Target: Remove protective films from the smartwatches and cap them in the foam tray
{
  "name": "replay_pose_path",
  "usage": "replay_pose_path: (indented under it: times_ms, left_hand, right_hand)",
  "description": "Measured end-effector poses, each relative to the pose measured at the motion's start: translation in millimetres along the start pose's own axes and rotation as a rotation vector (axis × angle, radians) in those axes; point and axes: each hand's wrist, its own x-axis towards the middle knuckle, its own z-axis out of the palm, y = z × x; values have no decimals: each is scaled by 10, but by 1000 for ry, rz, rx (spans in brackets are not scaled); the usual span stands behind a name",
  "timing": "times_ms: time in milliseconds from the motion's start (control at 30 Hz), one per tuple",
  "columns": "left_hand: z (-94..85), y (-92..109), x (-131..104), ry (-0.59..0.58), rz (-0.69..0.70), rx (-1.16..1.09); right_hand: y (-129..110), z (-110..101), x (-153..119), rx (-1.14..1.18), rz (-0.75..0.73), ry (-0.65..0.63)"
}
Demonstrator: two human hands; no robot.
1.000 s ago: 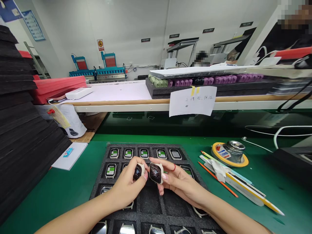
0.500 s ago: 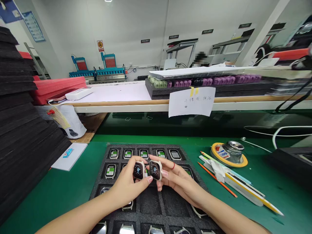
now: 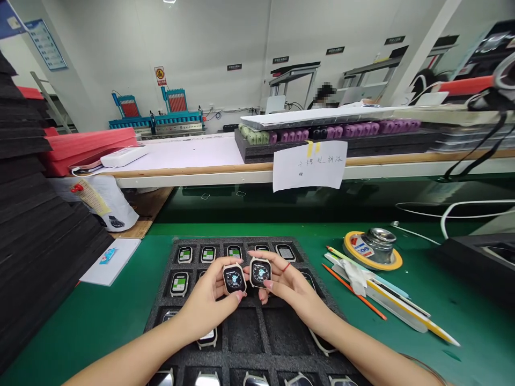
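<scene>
My left hand (image 3: 209,297) grips a square smartwatch body (image 3: 234,279) without a strap, its dark screen lit with a watch face. In my right hand (image 3: 290,284) is a second, similar smartwatch body (image 3: 260,272), screen towards me, thumb at its lower edge. The two watches are side by side, close together, above a dark grey foam tray (image 3: 161,300). Several more watch bodies lie in the tray's pockets, such as one with a green and white screen (image 3: 179,284). Two pockets below my hands hold nothing. My forearms cover part of the tray.
Right of the tray lie an orange stick (image 3: 354,292), a white and yellow tool (image 3: 402,305) and a tape roll (image 3: 396,261) around a glass jar (image 3: 380,244). Black foam sheets (image 3: 40,257) are stacked at left. A shelf (image 3: 201,179) with a paper note (image 3: 309,167) crosses behind.
Both watches have turned so their screens face me more squarely, and their faces show brighter. My right thumb has shifted to its watch's lower edge. The whole view has moved slightly.
</scene>
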Motion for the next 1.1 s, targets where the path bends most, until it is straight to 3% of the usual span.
replay_pose_path:
  times_ms: [833, 1100]
  left_hand:
    - [4, -14, 15, 46, 3, -41]
    - [-19, 66, -6, 29, -4, -84]
  right_hand:
    - [-20, 17, -8, -61, 20, 20]
    - [-82, 8, -45, -112, -8, 47]
